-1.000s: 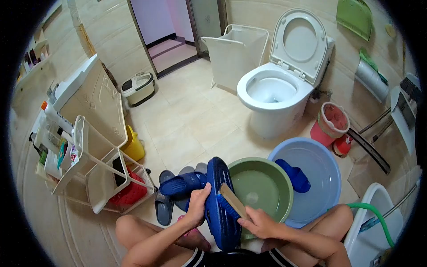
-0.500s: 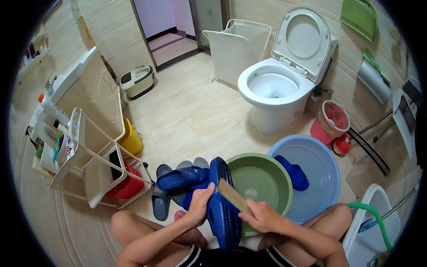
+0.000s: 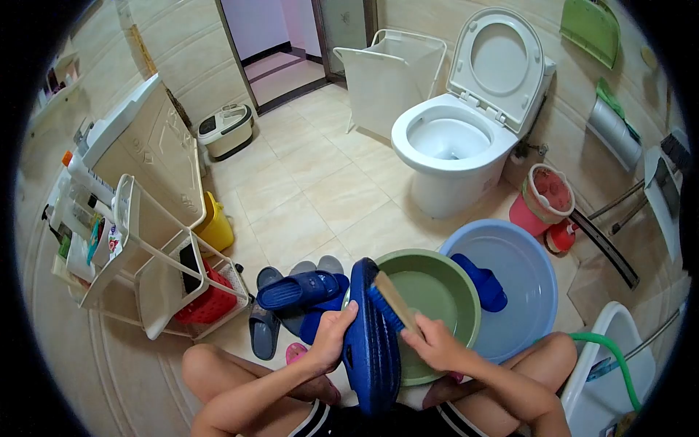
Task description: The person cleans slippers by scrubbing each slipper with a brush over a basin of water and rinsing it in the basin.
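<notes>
My left hand [image 3: 333, 336] is closed around a dark blue slipper [image 3: 371, 349], held on edge with its sole toward the right. In my right hand [image 3: 435, 344] is a scrubbing brush [image 3: 395, 300] with a wooden back and blue bristles. The bristles are at the sole; whether they touch it I cannot tell. Just right of the slipper stands a green basin [image 3: 437, 284] with water in it. Behind it, a light blue basin [image 3: 528, 291] holds water and another blue slipper [image 3: 480, 284]. Left of my hands lies a pile of blue and grey slippers [image 3: 297, 290].
A white rack [image 3: 138, 306] with a red basket [image 3: 207, 295] stands at left, near a yellow bin [image 3: 213, 226]. Ahead are a toilet [image 3: 451, 156] and a white laundry hamper [image 3: 389, 80]. A pink bucket [image 3: 542, 200], a green hose [image 3: 619, 357] and a white tub [image 3: 604, 393] are at right.
The brush has shifted slightly up and right and turned, so its blue bristles now show. The held slipper has tilted a little, showing more of its sole.
</notes>
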The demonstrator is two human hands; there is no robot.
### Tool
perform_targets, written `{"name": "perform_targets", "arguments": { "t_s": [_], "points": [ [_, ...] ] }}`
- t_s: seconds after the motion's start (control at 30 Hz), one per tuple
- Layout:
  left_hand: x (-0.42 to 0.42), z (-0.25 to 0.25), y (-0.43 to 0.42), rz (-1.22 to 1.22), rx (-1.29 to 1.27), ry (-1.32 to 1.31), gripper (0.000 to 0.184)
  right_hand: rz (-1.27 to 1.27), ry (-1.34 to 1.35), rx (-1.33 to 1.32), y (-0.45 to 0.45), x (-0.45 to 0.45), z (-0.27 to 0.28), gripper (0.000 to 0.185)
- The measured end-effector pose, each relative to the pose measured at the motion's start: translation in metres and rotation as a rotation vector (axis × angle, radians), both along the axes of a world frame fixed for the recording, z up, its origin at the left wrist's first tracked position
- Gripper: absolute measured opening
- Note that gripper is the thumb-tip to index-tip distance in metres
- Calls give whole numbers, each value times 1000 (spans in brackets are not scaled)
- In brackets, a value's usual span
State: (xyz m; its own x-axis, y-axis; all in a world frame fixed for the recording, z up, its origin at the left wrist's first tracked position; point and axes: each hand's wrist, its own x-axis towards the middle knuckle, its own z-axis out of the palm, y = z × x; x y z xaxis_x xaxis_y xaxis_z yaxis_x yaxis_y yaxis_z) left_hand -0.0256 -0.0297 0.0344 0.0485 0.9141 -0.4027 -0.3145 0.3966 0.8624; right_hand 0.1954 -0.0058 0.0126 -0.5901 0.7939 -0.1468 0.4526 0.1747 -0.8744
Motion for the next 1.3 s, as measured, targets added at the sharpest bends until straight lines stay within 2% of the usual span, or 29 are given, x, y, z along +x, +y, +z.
{"name": "perform_targets", "arguments": {
  "t_s": [0.07,0.13,0.2,0.23,0.37,0.47,0.53,0.63,0.77,0.97,1.07,1.13,1.27,1.3],
  "points": [
    [1,1,1,-6,9,13,46,-111,13,30,5,2,-9,41],
    [-2,-7,2,-9,45,18,46,-80,26,32,0,-3,6,41],
    [-5,-5,3,33,41,1,46,117,97,34,-9,-2,10,40],
    [-4,-5,4,58,33,-11,46,172,30,20,-10,-2,17,41],
    [-4,4,2,29,17,-12,46,16,-51,94,-2,-3,9,42],
    [-5,4,0,31,7,8,46,-27,-71,-2,11,2,6,43],
    [-5,3,0,45,5,-16,45,-22,-11,78,8,4,5,43],
    [-6,1,0,46,-10,-29,44,220,-29,122,-1,2,24,44],
    [-6,-5,-1,20,-1,-25,44,194,20,118,1,3,18,46],
    [1,-4,-3,36,-88,-40,43,112,-80,56,11,8,2,44],
    [-5,-20,-2,56,41,-25,46,206,-73,69,0,2,20,45],
    [-6,-10,-3,65,-5,-38,46,237,-34,90,-3,0,24,44],
    [0,-2,-5,25,-45,-75,46,63,-9,173,8,6,4,42],
    [0,2,-5,-2,-64,-17,46,16,-24,83,12,7,3,42]
  ]
}}
